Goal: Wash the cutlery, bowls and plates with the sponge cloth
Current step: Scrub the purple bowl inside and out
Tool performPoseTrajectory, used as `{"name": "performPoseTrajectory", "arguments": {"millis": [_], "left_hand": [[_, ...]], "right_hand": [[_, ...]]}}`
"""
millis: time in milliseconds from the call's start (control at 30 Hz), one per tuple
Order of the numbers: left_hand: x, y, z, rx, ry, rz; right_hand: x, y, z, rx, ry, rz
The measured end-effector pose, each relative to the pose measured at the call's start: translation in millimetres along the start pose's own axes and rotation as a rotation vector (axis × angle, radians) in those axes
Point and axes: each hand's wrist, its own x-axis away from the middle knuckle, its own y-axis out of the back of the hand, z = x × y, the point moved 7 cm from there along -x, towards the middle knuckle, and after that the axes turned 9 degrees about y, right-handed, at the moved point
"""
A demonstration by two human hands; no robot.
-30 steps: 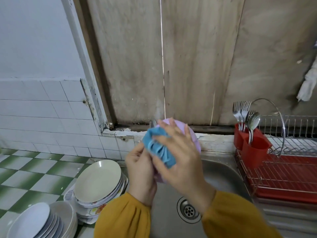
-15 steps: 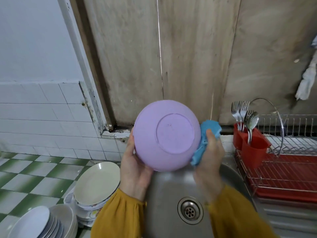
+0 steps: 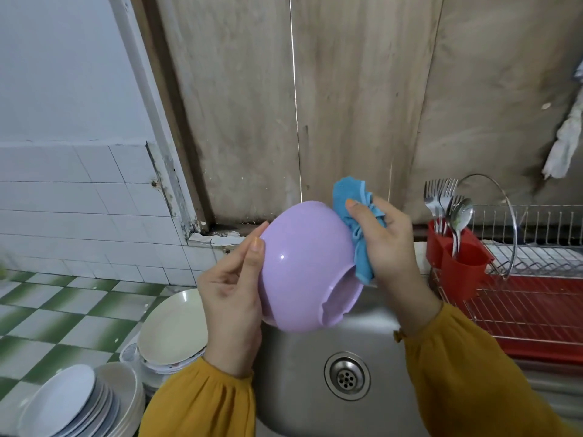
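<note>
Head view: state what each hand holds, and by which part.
Left hand grips the purple bowl at its rim, thumb on the outer wall. Right hand clutches the bunched sponge cloth around its middle.

Lilac bowl [image 3: 303, 260] in left hand [image 3: 232, 298]. Blue sponge cloth [image 3: 356, 222] in right hand [image 3: 385, 244]. Mustard-yellow sleeves [image 3: 202, 402]. Green-and-white checked tiles [image 3: 63, 313] left of left hand. Red drying rack [image 3: 536, 310] right of right hand. White plates [image 3: 63, 402] below left hand.

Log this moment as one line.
left hand: holds purple bowl | right hand: holds blue sponge cloth against bowl | over sink | step: wiping outside
</note>
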Motion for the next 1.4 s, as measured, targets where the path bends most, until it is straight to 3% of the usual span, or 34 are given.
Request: {"name": "performPoseTrajectory", "arguments": {"millis": [67,133,267,400,467,567,633,767,833,1000,1167,1233,1333,1400], "left_hand": [[5.2,-1.5,0.2,-0.025,-0.005,0.024],[11.0,-7.1,-3.8,-0.074,-0.036,0.044],[12.9,-11.5,-5.7,-0.140,-0.062,0.004],[10.2,-1.0,0.0,-0.081,-0.013,-0.111],[7.9,5.2,4.0,-0.050,0.017,-0.162],[8.1,11.1,10.2,0.013,0.074,-0.183],[10.5,13.1,12.1,0.032,0.090,-0.200],[7.8,24.9,16.4,0.142,0.136,-0.347],[5.9,32.7,18.1,0.206,0.168,-0.408],[5.1,34.6,24.2,0.242,0.187,-0.411],[-3.8,46.7,35.1,0.408,0.272,-0.438],[-4.5,46.1,41.7,0.472,0.326,-0.382],[1.9,39.5,47.1,0.454,0.339,-0.376],[3.6,32.9,47.9,0.471,0.354,-0.366]], "right_hand": [[-7.7,8.5,-11.5,-0.006,-0.148,-0.052],[-11.2,8.6,-10.2,0.096,-0.117,-0.028],[22.2,-21.7,31.6,0.329,0.349,0.087],[71.5,-37.9,31.8,0.352,0.747,0.092],[74.1,-24.8,11.9,0.254,0.706,-0.007],[56.6,-0.1,-15.6,0.094,0.374,-0.246],[51.9,-1.2,-18.7,0.045,0.268,-0.262],[73.4,-25.3,0.4,0.091,0.491,-0.038],[78.1,-32.1,-7.2,0.098,0.499,0.103],[56.2,-29.8,-9.2,0.181,0.381,0.057],[83.1,-53.1,19.6,0.223,0.708,0.406],[74.0,-45.5,16.6,0.283,0.723,0.378],[50.3,-31.7,11.5,0.285,0.521,0.155],[54.1,-33.6,21.0,0.277,0.578,0.073]]}}
